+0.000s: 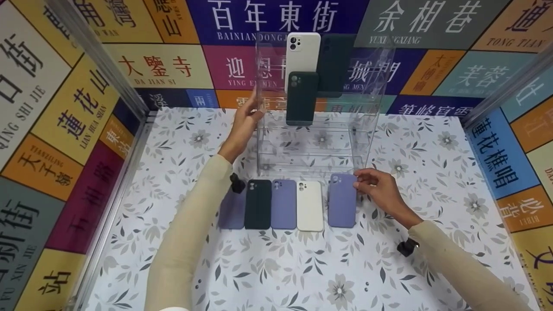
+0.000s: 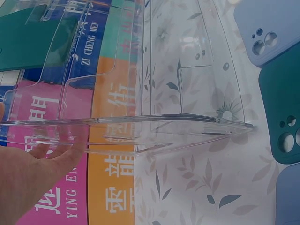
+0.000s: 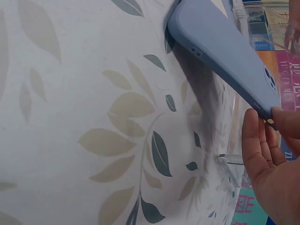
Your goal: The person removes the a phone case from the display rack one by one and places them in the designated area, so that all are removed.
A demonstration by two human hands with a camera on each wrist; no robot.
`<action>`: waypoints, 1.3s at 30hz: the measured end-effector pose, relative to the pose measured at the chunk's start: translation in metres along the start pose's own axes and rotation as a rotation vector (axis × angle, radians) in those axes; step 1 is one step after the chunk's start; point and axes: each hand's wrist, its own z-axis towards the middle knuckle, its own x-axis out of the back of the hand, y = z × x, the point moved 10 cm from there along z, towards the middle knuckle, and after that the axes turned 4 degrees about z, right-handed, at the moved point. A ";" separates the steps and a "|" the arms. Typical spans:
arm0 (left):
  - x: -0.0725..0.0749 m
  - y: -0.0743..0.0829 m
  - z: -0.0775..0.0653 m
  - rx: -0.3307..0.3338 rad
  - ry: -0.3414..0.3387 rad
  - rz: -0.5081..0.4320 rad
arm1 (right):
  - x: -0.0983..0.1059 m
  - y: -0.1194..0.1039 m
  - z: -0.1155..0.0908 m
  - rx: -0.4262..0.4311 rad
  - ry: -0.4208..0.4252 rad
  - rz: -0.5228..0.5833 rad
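My right hand (image 1: 380, 188) pinches a lavender phone case (image 1: 342, 201) between thumb and fingers at its upper right edge. In the right wrist view that case (image 3: 225, 51) tilts, its top end raised off the cloth. My left hand (image 1: 247, 123) grips the left side of a clear tiered display stand (image 1: 367, 142); the left wrist view shows its fingers (image 2: 65, 152) against the side panel. On the stand are a white case (image 1: 302, 56), a dark green case (image 1: 301, 101) in front of it, and another dark green case (image 1: 336, 65) to the right.
Left of the held case, a row lies on the flowered cloth (image 1: 276, 268): a white case (image 1: 309, 207), a lavender case (image 1: 284, 205), a dark green case (image 1: 258, 205) and another lavender case (image 1: 232, 211). Printed panels (image 1: 160, 65) wall the back and both sides.
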 end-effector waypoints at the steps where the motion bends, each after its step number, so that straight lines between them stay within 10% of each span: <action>1: 0.000 0.000 0.000 -0.004 0.000 -0.002 | 0.000 0.001 0.000 -0.005 0.001 0.002; 39: 0.001 0.001 0.000 -0.001 0.006 0.034 | -0.031 0.026 0.001 -0.115 -0.053 0.013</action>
